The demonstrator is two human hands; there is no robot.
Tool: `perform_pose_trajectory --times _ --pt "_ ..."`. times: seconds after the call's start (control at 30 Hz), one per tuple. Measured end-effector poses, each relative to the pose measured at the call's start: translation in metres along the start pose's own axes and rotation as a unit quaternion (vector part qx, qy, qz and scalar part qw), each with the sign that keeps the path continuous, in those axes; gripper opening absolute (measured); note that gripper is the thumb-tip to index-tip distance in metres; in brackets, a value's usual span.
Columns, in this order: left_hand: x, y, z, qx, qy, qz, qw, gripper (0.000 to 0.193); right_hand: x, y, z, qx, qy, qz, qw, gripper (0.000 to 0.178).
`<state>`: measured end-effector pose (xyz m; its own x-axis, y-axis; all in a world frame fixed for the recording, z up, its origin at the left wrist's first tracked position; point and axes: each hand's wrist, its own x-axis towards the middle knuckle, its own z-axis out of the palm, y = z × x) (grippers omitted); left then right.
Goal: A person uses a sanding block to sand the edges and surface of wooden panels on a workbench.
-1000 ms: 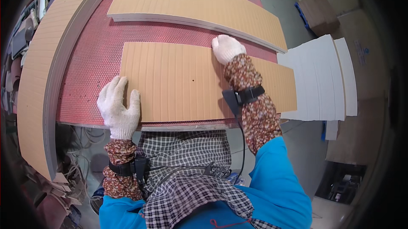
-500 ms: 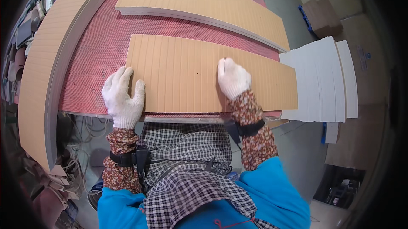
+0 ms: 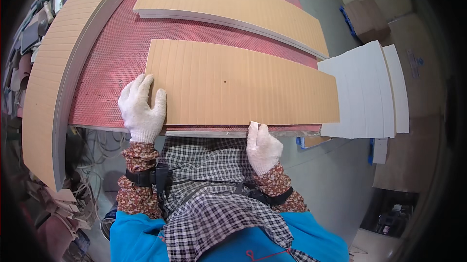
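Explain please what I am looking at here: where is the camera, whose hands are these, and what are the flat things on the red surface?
The camera sits on a person's head and looks down, so the picture bends at its rim. No machine is involved: these are the person's own hands in white work gloves. The left hand lies flat on the near tan board, at its left end. The right hand is at the board's near edge, at the rim of the red perforated table; whether it grips the edge I cannot tell. A second tan board lies farther away, a long curved-looking one at the left, and a stack of white sheets at the right.
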<state>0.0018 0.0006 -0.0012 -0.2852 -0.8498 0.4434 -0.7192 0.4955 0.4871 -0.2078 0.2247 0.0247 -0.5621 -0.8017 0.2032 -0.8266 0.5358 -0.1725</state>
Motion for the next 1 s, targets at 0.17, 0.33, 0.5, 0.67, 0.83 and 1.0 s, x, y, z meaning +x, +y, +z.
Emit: perform_pose_trajectory --times 0.17,0.33,0.5,0.67,0.83,1.0 --pt "0.000 0.001 0.000 0.003 0.003 0.007 1.000 0.043 -0.002 -0.004 -0.004 -0.092 -0.045 -0.129 0.986 0.027" --pt "0.001 0.001 0.001 0.005 0.005 0.005 1.000 0.044 0.001 -0.007 -0.006 -0.104 -0.044 -0.128 0.985 0.025" --pt "0.001 0.001 -0.001 0.001 0.005 0.008 1.000 0.045 0.033 -0.008 -0.008 -0.084 -0.068 -0.128 0.986 0.018" --pt "0.003 0.002 0.000 -0.014 0.001 0.012 1.000 0.045 0.112 -0.004 0.010 -0.122 -0.040 -0.165 0.978 0.013" --pt "0.003 0.005 -0.002 -0.012 0.001 0.007 1.000 0.045 0.209 -0.007 0.030 -0.053 -0.129 -0.034 0.990 0.034" --pt "0.001 0.003 -0.004 -0.011 -0.002 0.001 1.000 0.044 0.277 -0.012 0.034 -0.181 -0.211 -0.171 0.945 0.043"
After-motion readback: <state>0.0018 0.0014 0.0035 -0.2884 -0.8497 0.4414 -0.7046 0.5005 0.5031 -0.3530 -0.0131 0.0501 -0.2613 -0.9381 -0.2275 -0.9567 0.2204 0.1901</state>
